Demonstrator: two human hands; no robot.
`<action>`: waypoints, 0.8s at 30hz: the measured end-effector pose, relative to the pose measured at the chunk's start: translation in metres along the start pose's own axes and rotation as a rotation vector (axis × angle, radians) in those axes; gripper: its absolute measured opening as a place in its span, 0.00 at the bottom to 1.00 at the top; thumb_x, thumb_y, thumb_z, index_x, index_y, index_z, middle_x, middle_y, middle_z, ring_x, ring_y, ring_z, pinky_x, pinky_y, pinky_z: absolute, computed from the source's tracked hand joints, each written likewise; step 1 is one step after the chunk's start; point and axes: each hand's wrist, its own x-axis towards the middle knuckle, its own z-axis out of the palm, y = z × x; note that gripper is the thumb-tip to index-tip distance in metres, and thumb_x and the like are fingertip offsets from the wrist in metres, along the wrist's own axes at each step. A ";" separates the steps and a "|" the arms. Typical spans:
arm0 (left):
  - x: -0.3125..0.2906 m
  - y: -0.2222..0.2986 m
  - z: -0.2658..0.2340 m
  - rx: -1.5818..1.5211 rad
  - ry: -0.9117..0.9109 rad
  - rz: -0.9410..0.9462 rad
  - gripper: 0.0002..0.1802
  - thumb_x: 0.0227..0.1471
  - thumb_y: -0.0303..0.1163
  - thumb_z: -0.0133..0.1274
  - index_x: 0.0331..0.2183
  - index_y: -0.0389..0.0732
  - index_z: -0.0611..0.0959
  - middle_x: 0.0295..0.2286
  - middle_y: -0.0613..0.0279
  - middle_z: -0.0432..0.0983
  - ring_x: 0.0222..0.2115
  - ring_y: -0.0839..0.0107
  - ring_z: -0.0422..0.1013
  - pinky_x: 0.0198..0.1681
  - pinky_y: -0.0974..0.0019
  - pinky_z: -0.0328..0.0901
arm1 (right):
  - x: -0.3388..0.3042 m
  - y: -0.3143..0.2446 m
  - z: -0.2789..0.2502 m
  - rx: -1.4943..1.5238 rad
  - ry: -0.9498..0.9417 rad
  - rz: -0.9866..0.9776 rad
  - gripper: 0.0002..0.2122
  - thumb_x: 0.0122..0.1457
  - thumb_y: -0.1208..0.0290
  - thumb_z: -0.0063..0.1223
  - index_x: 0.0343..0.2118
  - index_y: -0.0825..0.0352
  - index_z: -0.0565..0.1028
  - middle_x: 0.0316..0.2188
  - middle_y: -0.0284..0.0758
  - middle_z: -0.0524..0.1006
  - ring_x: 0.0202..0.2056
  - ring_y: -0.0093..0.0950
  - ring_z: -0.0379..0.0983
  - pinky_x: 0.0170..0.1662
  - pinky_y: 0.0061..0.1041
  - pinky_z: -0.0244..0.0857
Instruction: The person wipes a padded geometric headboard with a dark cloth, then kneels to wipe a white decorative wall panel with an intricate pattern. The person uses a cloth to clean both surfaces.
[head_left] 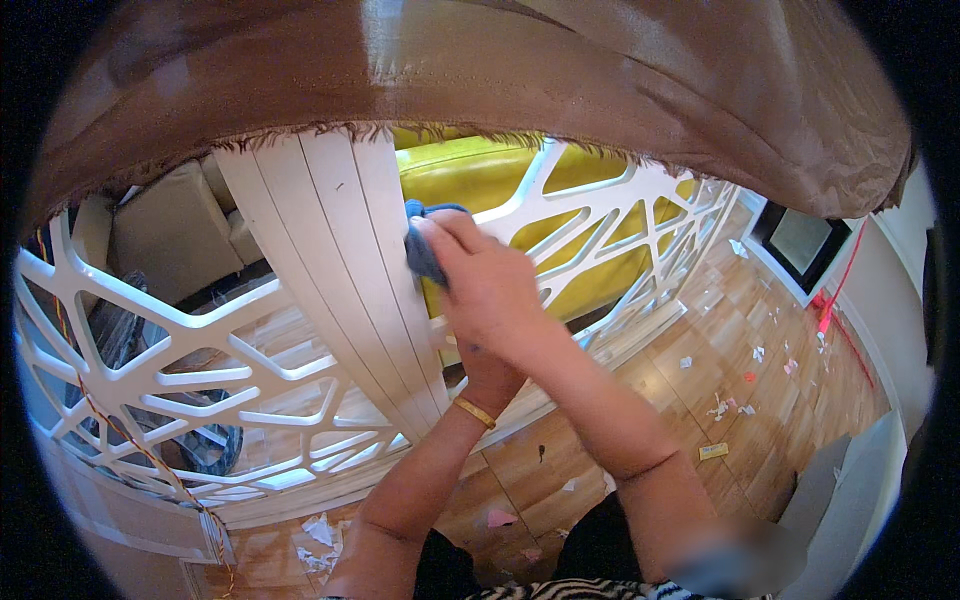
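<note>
My right hand [488, 282] is closed round a blue-grey cloth [425, 255], which touches the right edge of a white grooved post [335, 230]. Just below it, my left hand [490, 375] is raised beside the same edge, partly covered by my right hand and wrist. The left hand's fingers are hidden. A gold-coloured bangle [474, 412] circles my left wrist. White openwork lattice panels [225, 330] stand on both sides of the post.
Brown frayed fabric [480, 80] hangs across the top. Behind the lattice are a yellow-green padded seat [465, 180] and a beige sofa [175, 235]. Paper scraps litter the wooden floor [640, 400]. A twisted cord [130, 440] runs along the left panel; red string [825, 312] lies right.
</note>
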 end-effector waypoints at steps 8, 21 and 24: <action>-0.010 -0.021 0.010 0.281 0.160 0.209 0.19 0.45 0.29 0.53 0.43 0.44 0.80 0.58 0.33 0.53 0.54 0.46 0.59 0.56 0.45 0.49 | -0.027 0.097 -0.021 -0.211 0.405 -0.225 0.26 0.36 0.82 0.55 0.44 0.58 0.77 0.48 0.29 0.75 0.33 0.35 0.74 0.34 0.31 0.71; -0.009 -0.023 0.009 0.300 0.137 0.242 0.25 0.47 0.26 0.51 0.49 0.37 0.71 0.57 0.31 0.54 0.56 0.44 0.58 0.56 0.44 0.50 | -0.053 0.148 -0.015 -0.352 0.343 -0.132 0.25 0.36 0.81 0.57 0.44 0.57 0.77 0.44 0.31 0.77 0.35 0.35 0.74 0.35 0.31 0.70; -0.010 -0.023 0.011 0.317 0.150 0.249 0.25 0.47 0.25 0.50 0.50 0.37 0.70 0.56 0.29 0.54 0.57 0.43 0.57 0.56 0.44 0.50 | -0.055 0.146 -0.010 -0.294 0.407 0.025 0.23 0.37 0.84 0.56 0.41 0.60 0.77 0.43 0.36 0.77 0.42 0.37 0.74 0.41 0.31 0.71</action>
